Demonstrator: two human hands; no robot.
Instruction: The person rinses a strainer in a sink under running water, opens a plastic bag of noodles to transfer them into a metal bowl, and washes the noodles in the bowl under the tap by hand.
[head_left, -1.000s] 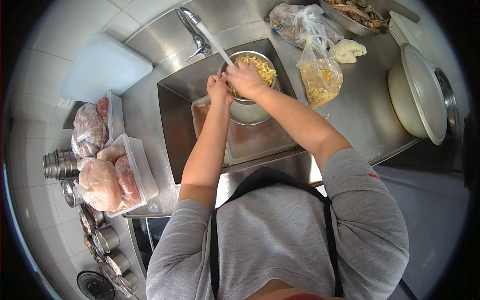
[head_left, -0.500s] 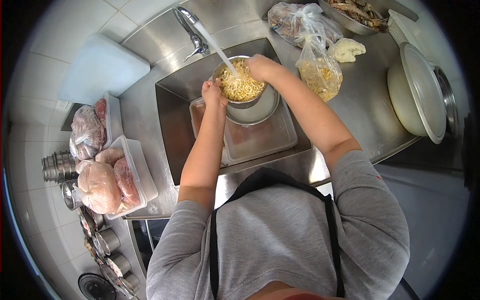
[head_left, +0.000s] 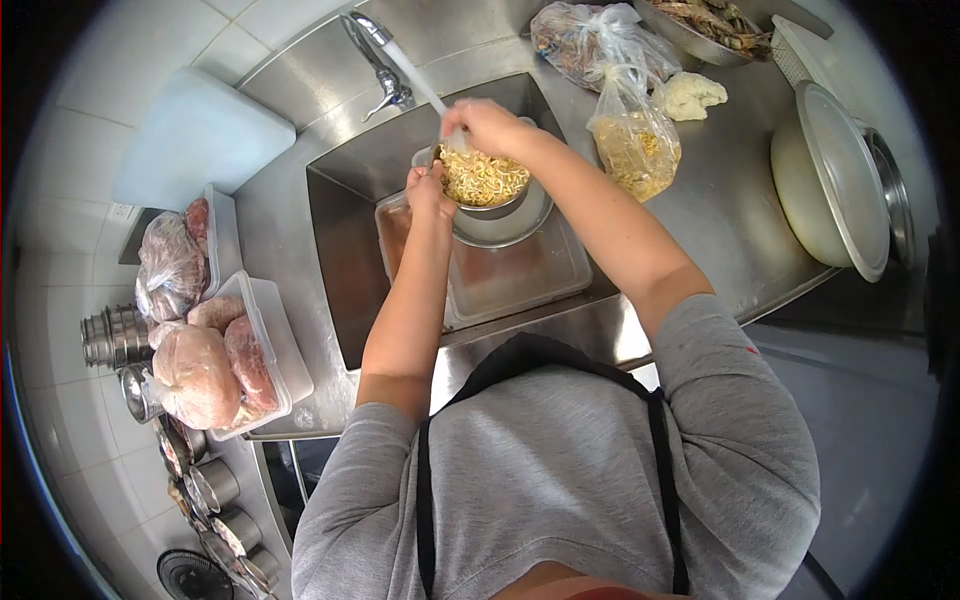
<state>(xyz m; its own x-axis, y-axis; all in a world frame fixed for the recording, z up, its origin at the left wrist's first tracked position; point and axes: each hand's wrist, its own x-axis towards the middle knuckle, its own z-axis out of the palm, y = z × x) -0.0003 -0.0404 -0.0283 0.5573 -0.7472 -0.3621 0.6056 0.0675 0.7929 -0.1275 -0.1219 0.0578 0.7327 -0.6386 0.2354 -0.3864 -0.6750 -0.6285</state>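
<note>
A round metal bowl full of yellow-white bean sprouts is held over the sink. My left hand is closed on the bowl's left rim. Above the far part of the sprouts is my right hand, off the rim, its fingers bent down into the running water and blurred. Water pours from the faucet toward the bowl. Beneath it sit a wider round bowl and a translucent rectangular tub in the sink.
Right of the sink are a plastic bag of yellowish pieces, a crumpled pale cloth, a tied bag and a large basin. To the left stand tubs of bagged meat and a pale blue board.
My right hand has let go of the bowl's right rim and moved left, over the sprouts and into the water stream. My left hand still holds the bowl.
</note>
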